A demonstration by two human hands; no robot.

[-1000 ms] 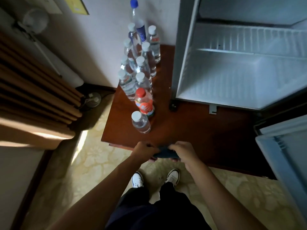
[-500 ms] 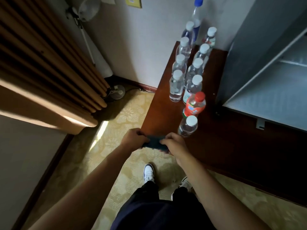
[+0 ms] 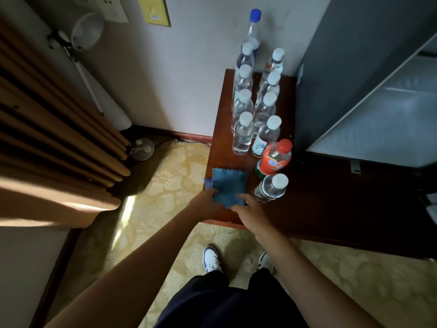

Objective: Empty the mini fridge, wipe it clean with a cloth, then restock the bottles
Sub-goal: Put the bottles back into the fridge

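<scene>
A blue cloth point(image 3: 229, 185) lies spread flat on the front left corner of the dark wooden table point(image 3: 331, 197). My left hand point(image 3: 208, 204) pinches its near left edge. My right hand point(image 3: 250, 209) rests with spread fingers at its near right edge. Several clear water bottles point(image 3: 243, 136) stand in two rows behind the cloth, with a tall blue-capped bottle point(image 3: 254, 27) at the wall. A red-capped orange bottle point(image 3: 274, 159) and a short water bottle point(image 3: 272, 188) stand right of the cloth. The open mini fridge point(image 3: 378, 126) at the right shows a bare white inside.
Brown curtains point(image 3: 47, 138) hang at the left. A lamp base point(image 3: 142, 149) and its cable sit on the patterned carpet near the wall. My white shoes point(image 3: 211, 259) stand just before the table's front edge.
The cloth, held bunched between both hands in front of the table, now lies spread on the table corner. The view has swung left, away from the fridge.
</scene>
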